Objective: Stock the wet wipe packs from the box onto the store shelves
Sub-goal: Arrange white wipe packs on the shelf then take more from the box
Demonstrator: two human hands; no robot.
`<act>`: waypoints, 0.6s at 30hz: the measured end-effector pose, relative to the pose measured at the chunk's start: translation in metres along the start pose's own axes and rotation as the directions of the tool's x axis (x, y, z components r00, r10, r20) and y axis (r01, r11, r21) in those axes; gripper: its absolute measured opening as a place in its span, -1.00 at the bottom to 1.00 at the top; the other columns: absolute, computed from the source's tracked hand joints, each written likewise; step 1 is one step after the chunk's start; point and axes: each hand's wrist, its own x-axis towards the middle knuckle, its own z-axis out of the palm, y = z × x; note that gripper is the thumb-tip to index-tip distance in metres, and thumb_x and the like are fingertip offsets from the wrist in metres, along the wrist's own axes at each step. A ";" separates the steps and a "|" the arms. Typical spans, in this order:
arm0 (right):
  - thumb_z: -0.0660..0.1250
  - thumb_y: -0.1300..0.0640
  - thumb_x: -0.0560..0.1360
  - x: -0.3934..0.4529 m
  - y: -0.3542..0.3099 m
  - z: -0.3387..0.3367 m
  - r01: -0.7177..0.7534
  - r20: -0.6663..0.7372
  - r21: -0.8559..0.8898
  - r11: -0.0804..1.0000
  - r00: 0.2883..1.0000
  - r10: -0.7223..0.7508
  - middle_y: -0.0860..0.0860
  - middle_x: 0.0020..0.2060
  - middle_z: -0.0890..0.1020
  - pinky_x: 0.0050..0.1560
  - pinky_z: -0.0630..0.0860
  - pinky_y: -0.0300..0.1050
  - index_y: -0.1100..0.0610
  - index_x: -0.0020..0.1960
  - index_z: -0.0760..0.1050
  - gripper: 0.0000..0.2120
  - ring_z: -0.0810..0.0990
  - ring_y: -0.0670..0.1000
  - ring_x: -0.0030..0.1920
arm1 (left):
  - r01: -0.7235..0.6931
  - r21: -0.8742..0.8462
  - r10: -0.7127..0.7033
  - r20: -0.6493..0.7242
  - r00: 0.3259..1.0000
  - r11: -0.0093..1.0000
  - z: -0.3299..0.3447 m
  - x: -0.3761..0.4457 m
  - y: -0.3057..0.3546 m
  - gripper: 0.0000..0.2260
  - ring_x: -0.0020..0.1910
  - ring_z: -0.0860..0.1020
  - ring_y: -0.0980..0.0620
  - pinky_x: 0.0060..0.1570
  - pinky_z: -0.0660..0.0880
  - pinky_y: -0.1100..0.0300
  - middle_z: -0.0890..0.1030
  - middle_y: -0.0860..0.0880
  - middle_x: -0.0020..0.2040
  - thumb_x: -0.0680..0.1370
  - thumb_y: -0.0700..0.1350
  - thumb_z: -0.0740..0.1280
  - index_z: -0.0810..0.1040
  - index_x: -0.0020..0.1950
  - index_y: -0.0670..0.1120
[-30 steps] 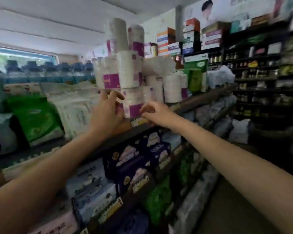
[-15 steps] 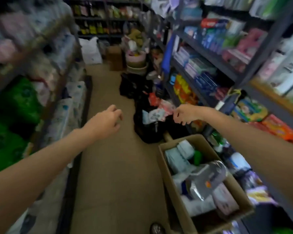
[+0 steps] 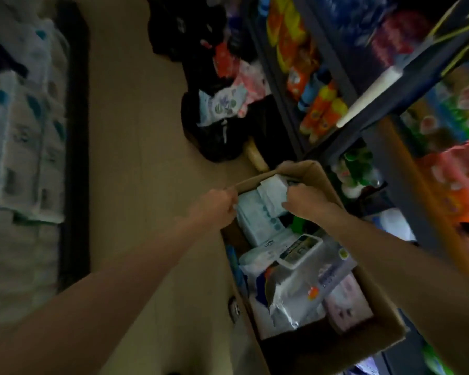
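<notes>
An open cardboard box stands on the floor by the right-hand shelves, filled with several wet wipe packs, among them a silvery pack and a lidded white one. At its far end lies a pale blue wet wipe pack. My left hand grips that pack's left edge with curled fingers, just inside the box rim. My right hand curls over the pack's right end. The view is dim and blurred.
Right-hand shelves hold orange bottles and bright bags. A black bag with pale packs sits on the floor beyond the box. Low left shelves carry white tissue bundles. A tan aisle floor runs between.
My view swung from the upper left shelf of paper rolls down to the aisle and the box. Both hands dropped from the shelf into the box and took hold of the pale blue pack.
</notes>
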 end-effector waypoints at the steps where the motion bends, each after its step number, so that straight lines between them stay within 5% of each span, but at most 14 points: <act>1: 0.09 0.10 0.61 0.012 0.000 0.009 0.001 -0.016 -0.033 0.999 1.000 -0.001 0.15 0.20 0.49 0.09 0.43 -0.02 0.18 0.24 0.43 -0.71 0.49 0.16 0.18 | 0.015 -0.027 -0.015 0.005 1.000 1.000 0.007 0.013 0.002 -0.73 0.16 0.50 -0.17 0.09 0.45 0.06 0.53 -0.22 0.18 0.53 -0.24 0.21 0.45 0.22 -0.24; 3: 0.09 0.17 0.60 0.034 -0.006 0.026 0.005 -0.040 -0.115 0.993 0.999 -0.010 0.11 0.13 0.56 0.10 0.40 -0.03 0.15 0.14 0.51 -0.75 0.51 0.13 0.15 | 0.042 -0.075 -0.042 -0.003 0.999 0.996 0.018 0.031 0.004 -0.73 0.15 0.51 -0.16 0.07 0.46 0.10 0.55 -0.21 0.17 0.52 -0.26 0.21 0.46 0.21 -0.24; 6: 0.18 0.23 0.57 0.054 -0.020 0.050 0.080 0.044 -0.322 0.943 0.997 -0.069 -0.02 -0.15 0.61 -0.19 0.30 -0.15 0.10 -0.14 0.53 -0.81 0.59 0.03 0.01 | 0.081 -0.098 -0.084 -0.033 0.996 0.992 0.033 0.047 -0.002 -0.73 0.10 0.55 -0.13 0.05 0.49 0.11 0.57 -0.19 0.17 0.53 -0.23 0.19 0.48 0.21 -0.20; 9: 0.16 0.29 0.57 0.065 -0.022 0.056 0.135 0.110 -0.444 0.886 0.989 -0.096 -0.01 -0.02 0.61 -0.12 0.31 -0.12 0.12 0.01 0.54 -0.80 0.57 0.04 0.07 | 0.076 -0.085 -0.080 -0.043 0.996 0.994 0.036 0.057 0.000 -0.73 0.11 0.53 -0.13 -0.01 0.38 0.20 0.56 -0.19 0.17 0.57 -0.26 0.15 0.46 0.24 -0.22; 15: 0.15 0.21 0.58 0.052 -0.010 0.018 0.026 0.126 -0.119 0.993 0.992 -0.011 0.13 0.24 0.49 0.18 0.41 -0.04 0.18 0.26 0.43 -0.72 0.46 0.12 0.25 | 0.014 -0.111 -0.024 -0.088 0.996 0.994 0.011 0.056 0.016 -0.76 0.11 0.50 -0.17 -0.03 0.37 0.15 0.51 -0.24 0.16 0.56 -0.26 0.19 0.45 0.20 -0.29; 18: 0.15 0.12 0.59 0.022 -0.012 -0.031 -0.042 0.070 0.110 0.993 0.997 0.035 0.17 0.28 0.43 0.15 0.41 -0.03 0.22 0.33 0.34 -0.66 0.44 0.16 0.27 | 0.004 -0.099 -0.005 -0.010 1.000 0.995 0.001 0.045 0.024 -0.68 0.15 0.48 -0.18 -0.01 0.39 0.11 0.44 -0.22 0.19 0.55 -0.18 0.25 0.37 0.27 -0.27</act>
